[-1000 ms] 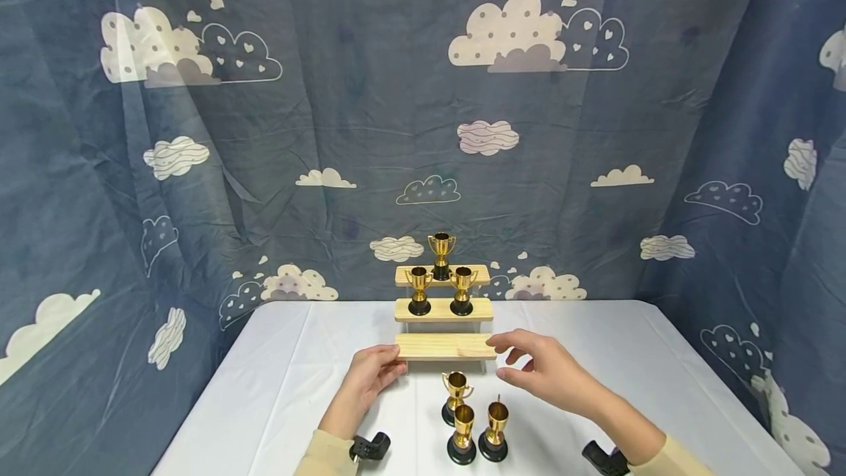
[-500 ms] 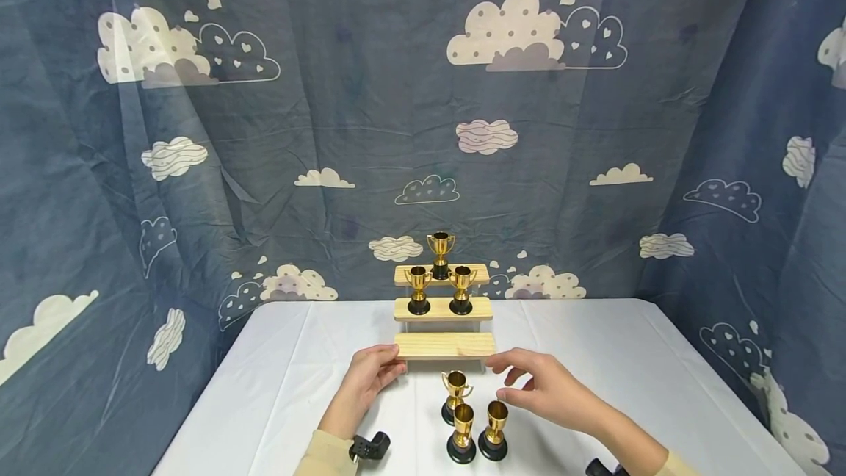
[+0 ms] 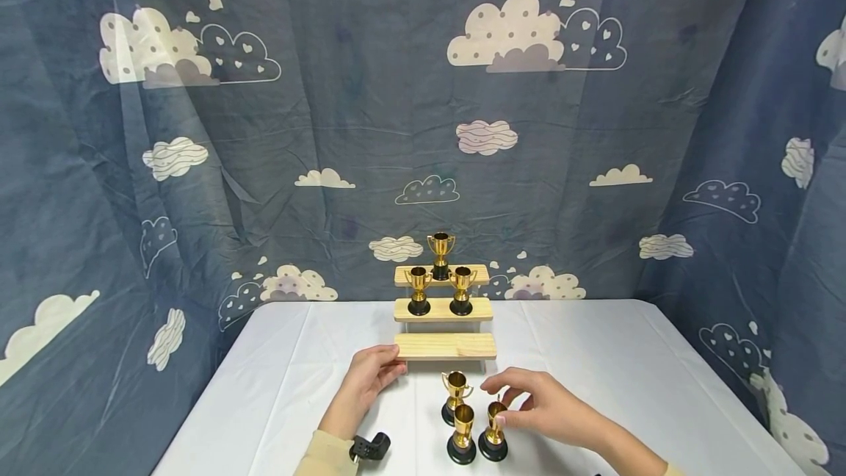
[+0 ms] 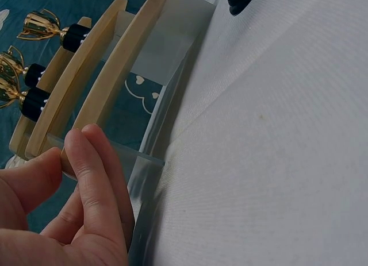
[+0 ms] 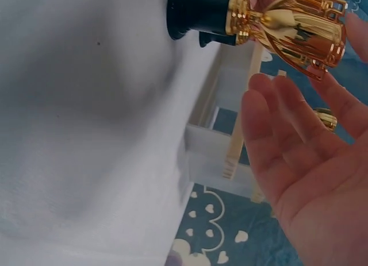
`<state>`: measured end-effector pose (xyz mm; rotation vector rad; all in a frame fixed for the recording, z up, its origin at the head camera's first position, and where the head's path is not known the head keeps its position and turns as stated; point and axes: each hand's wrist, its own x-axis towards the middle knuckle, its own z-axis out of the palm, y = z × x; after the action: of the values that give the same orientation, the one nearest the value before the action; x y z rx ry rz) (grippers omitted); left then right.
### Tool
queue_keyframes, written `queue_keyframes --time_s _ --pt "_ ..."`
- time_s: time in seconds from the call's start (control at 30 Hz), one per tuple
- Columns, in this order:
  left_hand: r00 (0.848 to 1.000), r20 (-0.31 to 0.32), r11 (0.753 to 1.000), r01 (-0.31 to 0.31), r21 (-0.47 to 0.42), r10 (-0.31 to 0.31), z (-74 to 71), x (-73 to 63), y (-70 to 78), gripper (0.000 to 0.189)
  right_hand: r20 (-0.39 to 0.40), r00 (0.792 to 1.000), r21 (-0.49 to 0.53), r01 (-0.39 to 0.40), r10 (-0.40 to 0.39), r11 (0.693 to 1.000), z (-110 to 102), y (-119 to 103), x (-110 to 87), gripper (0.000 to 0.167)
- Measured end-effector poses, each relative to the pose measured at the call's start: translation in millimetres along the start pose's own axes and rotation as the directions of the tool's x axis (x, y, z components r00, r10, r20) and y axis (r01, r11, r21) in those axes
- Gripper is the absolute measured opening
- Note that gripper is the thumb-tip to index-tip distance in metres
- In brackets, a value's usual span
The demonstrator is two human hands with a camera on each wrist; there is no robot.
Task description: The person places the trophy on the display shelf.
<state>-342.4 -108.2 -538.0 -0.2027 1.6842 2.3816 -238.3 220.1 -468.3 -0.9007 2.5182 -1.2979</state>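
Observation:
A three-step wooden display stand (image 3: 446, 346) carries one small gold trophy cup (image 3: 440, 250) on its top board and two gold trophies (image 3: 419, 289) on the middle one; its lowest board is bare. My left hand (image 3: 370, 377) pinches the left end of that lowest board between thumb and fingers (image 4: 92, 180). In front of the stand, several black-based trophies stand upright on the table. My right hand (image 3: 545, 406) is at the rightmost trophy (image 3: 493, 438), its fingers (image 5: 293, 105) spread loosely around the cup's rim and handle. The other two are a front trophy (image 3: 463, 424) and one behind it (image 3: 454, 390).
A white cloth covers the table (image 3: 317, 336). Behind and at both sides hangs a blue curtain (image 3: 357, 116) printed with clouds. A black wrist device (image 3: 371, 446) sits on the left forearm. Clear side supports (image 4: 146, 162) hold up the boards.
My right hand has come down and toward me, from the right end of the lowest board to the rightmost trophy. The left hand has stayed on the board.

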Motion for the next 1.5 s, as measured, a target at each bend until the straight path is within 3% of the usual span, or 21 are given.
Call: queue_keyframes --time_s 0.37,1.0,1.5 --pt "1.000 -0.003 1.000 -0.001 0.002 0.001 -1.2 -0.2 0.1 0.032 0.024 0.998 0.042 0.051 -0.052 0.998 4.7 6.3 -2.5 0.030" --pt "1.000 0.003 1.000 0.004 0.000 -0.004 -3.2 0.6 -2.4 0.032 0.043 0.995 0.130 -0.099 0.094 0.987 10.8 11.9 -3.0 0.029" --pt "1.000 -0.007 1.000 -0.001 -0.001 0.001 -1.0 0.2 -0.6 0.031 0.024 0.996 0.104 -0.092 0.090 0.990 8.2 8.1 -5.2 0.029"
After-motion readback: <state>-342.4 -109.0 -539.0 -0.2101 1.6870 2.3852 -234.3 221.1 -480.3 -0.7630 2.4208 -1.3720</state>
